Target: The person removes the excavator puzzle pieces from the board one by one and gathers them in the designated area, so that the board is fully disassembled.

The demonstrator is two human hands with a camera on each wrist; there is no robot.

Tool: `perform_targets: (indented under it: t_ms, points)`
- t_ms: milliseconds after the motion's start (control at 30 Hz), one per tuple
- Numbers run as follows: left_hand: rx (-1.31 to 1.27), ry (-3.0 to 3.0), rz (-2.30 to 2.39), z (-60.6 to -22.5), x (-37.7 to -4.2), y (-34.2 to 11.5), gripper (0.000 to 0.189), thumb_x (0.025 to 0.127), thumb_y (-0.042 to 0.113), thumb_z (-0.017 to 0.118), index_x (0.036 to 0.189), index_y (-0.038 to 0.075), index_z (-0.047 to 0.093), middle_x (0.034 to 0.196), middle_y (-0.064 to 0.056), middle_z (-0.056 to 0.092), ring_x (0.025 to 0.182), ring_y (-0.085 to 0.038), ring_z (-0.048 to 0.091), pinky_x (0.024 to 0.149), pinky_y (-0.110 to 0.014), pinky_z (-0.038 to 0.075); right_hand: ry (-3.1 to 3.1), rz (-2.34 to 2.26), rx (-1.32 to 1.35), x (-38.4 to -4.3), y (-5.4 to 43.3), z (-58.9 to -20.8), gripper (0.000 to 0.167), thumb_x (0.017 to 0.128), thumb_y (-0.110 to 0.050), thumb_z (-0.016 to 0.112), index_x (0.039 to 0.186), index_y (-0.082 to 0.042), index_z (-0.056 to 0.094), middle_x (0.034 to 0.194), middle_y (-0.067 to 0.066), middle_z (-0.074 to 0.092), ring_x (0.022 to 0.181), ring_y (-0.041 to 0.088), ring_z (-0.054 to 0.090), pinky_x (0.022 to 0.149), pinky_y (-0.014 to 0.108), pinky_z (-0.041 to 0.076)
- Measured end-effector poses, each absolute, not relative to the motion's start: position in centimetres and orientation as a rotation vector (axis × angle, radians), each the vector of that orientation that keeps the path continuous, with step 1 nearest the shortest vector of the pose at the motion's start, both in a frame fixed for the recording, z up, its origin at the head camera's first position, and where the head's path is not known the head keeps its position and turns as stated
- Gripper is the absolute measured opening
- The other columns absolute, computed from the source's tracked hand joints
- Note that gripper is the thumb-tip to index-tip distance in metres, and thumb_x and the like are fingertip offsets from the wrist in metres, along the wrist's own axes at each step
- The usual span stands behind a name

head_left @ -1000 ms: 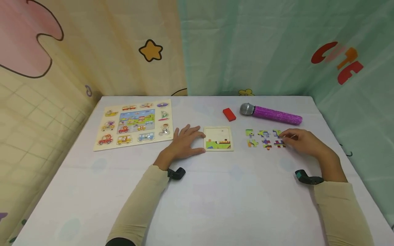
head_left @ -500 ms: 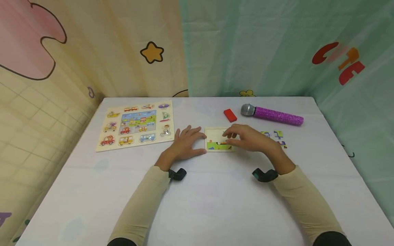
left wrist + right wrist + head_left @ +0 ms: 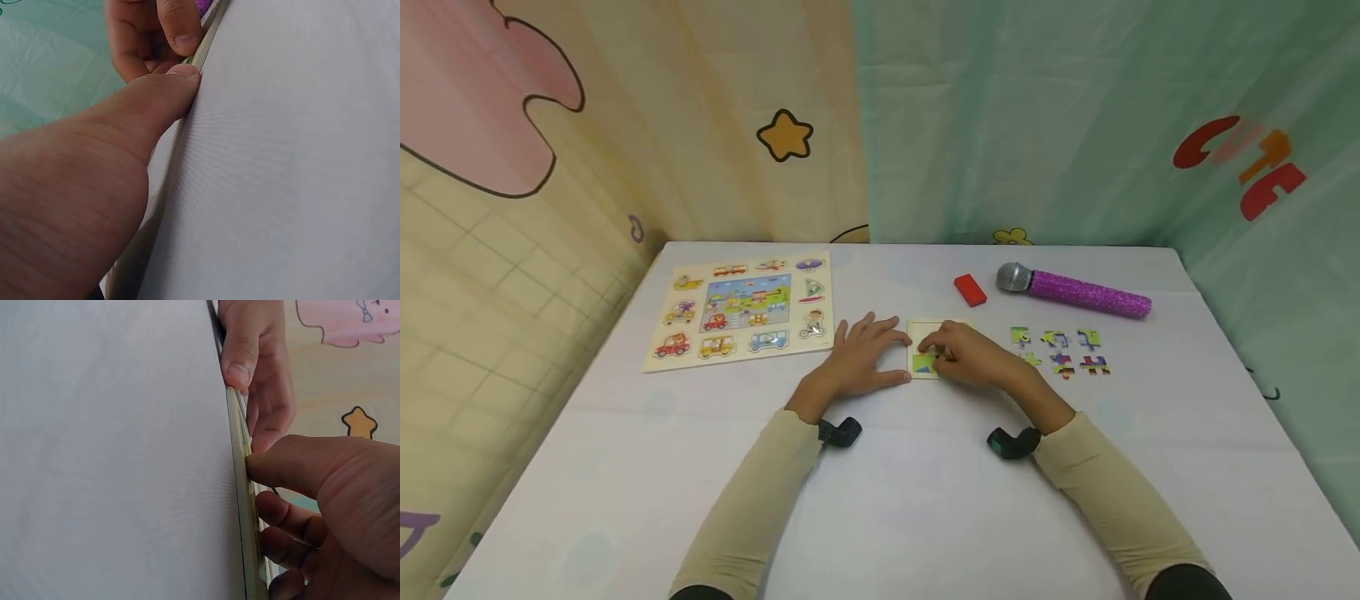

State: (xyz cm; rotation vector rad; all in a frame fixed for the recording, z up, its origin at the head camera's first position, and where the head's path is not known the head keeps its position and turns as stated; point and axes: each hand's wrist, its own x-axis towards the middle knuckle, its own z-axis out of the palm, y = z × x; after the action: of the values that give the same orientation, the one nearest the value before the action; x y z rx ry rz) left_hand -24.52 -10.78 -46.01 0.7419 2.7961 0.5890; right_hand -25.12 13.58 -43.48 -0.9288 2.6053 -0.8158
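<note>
A small pale puzzle board (image 3: 917, 329) lies mid-table in the head view, with a green picture strip low on it. My left hand (image 3: 861, 358) rests flat beside it, fingers spread, thumb and forefinger touching its left side. Over the board's right part is my right hand (image 3: 973, 357), fingers bent. In the right wrist view its thumb (image 3: 275, 465) touches the board's face (image 3: 240, 487) while the curled fingers lie along it. Whether a piece sits between those fingertips is hidden. Several loose jigsaw pieces (image 3: 1063, 365) lie in two rows to the right.
A larger vehicle picture puzzle (image 3: 745, 312) lies on the left of the white table (image 3: 887, 500). Behind the small board are a red block (image 3: 970, 290) and a purple glittery microphone (image 3: 1082, 293). Patterned curtains (image 3: 1000, 125) stand along the back and sides.
My right hand has moved left from the loose pieces onto the small board, its fingers now further left over the picture. My left hand keeps its place at the board's left side.
</note>
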Motion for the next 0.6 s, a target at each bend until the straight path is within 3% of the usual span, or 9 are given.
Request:
perform_targets:
  t_ms: [600]
  points:
    - [0.775, 2.807, 0.612, -46.15, -24.58, -10.82, 0.057, 0.091, 0.059, 0.067, 0.14, 0.034, 0.054, 0.165, 0.002, 0.027, 0.154, -0.032, 0.007, 0.115, -0.065, -0.004, 2.526, -0.996, -0.883, -25.3, 14.02, -43.85, 0.029, 0.092, -0.001, 0.069, 0.117, -0.013, 0.06, 0.11, 0.008, 0.056, 0.092, 0.023, 0.05, 0.078, 0.035, 0.047]
